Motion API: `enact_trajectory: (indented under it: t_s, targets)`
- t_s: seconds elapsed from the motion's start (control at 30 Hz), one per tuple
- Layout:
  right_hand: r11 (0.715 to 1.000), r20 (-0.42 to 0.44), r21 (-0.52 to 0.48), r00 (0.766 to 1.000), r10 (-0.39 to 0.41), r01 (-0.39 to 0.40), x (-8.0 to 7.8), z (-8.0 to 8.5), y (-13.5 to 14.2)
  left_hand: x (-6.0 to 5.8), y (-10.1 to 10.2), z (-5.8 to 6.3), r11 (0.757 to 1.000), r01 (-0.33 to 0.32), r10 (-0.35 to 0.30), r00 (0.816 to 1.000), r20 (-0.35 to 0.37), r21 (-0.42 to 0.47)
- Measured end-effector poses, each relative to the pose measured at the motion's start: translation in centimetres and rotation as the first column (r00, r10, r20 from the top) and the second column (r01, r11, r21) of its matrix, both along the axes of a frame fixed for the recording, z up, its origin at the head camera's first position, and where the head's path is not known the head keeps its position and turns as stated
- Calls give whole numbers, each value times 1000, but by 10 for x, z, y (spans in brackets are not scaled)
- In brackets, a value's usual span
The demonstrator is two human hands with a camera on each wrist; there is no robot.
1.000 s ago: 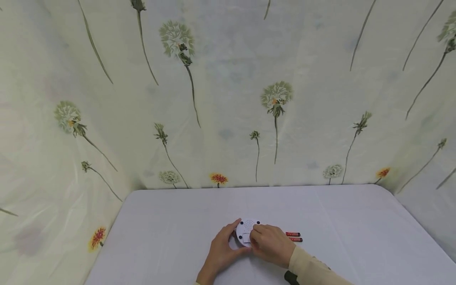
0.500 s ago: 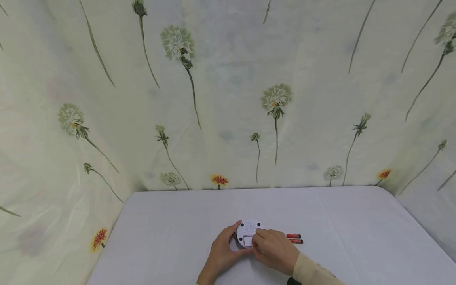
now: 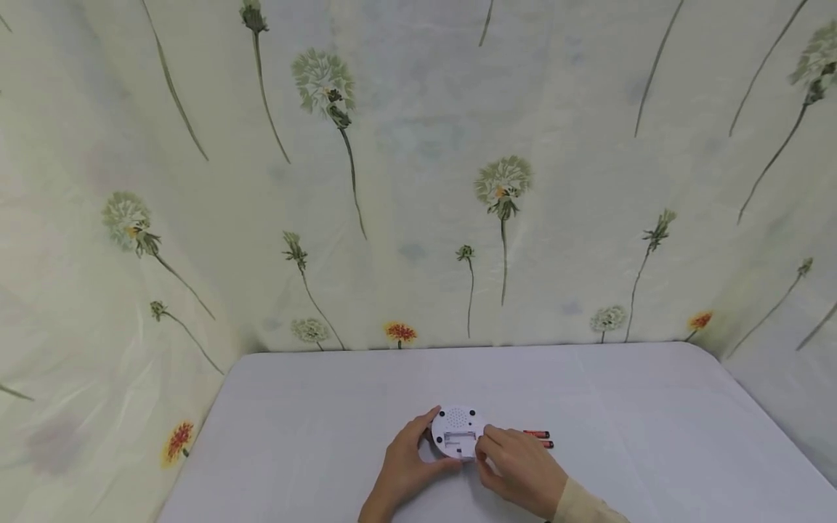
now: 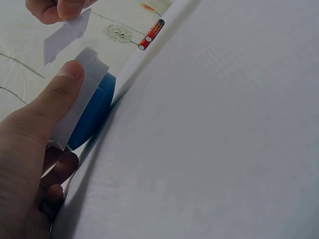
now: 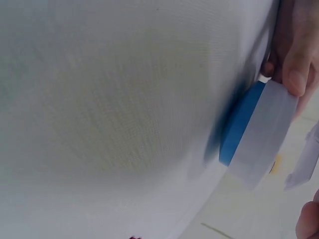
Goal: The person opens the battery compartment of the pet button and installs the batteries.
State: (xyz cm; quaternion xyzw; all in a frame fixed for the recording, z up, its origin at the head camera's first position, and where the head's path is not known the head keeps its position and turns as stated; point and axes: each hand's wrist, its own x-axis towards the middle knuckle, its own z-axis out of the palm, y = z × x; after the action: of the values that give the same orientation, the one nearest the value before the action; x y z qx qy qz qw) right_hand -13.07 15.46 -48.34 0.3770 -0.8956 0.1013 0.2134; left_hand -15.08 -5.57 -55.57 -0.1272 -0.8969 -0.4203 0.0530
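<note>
A round white device [image 3: 455, 419] with a blue lower part lies bottom-up on the table, showing speaker holes, black feet and an uncovered battery compartment [image 3: 460, 440]. My left hand [image 3: 407, 463] grips its left side, thumb on the near edge and fingers around the far side. In the left wrist view, my right hand [image 4: 56, 9] pinches a thin white battery cover [image 4: 67, 37], held apart from the device. The same right hand [image 3: 521, 466] is just right of the compartment in the head view. Two red batteries [image 3: 541, 434] lie beyond its knuckles, partly hidden by them.
A white cloth covers the table [image 3: 327, 407]. Behind it and at both sides hangs a pale curtain [image 3: 418, 181] printed with dandelions and orange flowers. The batteries lie side by side to the right of the device.
The battery cover has come off the device, exposing the compartment. My right hand has shifted slightly right and nearer me with the cover; my left hand keeps its grip.
</note>
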Motion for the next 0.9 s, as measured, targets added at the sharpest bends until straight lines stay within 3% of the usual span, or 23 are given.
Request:
enact_trajectory:
  t_s: [0.23, 0.47, 0.73, 0.9]
  targets:
    - [1000, 62, 15, 998, 3, -3, 7, 2, 9, 1, 0, -2, 1000, 0, 0, 1000, -5, 2]
    - [1000, 12, 0, 1000, -20, 20, 10, 2, 15, 0, -1, 1, 1000, 6, -6, 1000, -13, -7]
    - [999, 85, 28, 996, -33, 31, 18, -1, 25, 1, 0, 1, 1000, 1, -1, 1000, 13, -10]
    - [1000, 74, 9, 997, -16, 16, 21, -7, 39, 0, -1, 1, 1000, 12, -12, 1000, -1, -8]
